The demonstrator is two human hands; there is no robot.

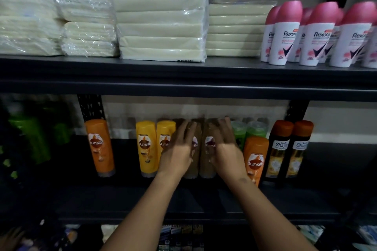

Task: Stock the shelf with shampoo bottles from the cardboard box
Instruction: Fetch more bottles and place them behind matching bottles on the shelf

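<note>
Brown shampoo bottles (201, 155), smooth, rounded, under flat hands (204, 153).

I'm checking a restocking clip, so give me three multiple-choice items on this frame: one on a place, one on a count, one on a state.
1. The pink-capped Rexona deodorants stand:
A upper shelf, right
B lower shelf, left
C floor

2. Yellow Sunsilk bottles left of the hands:
A one
B two
C four

3. The left hand and right hand are:
A hanging idle
B against the brown Sunsilk bottles
C lifting a carton

Answers: 1 A, they stand beside the wrapped packs; 2 B, a pair side by side; 3 B, fingers spread over the brown bottles.
</note>
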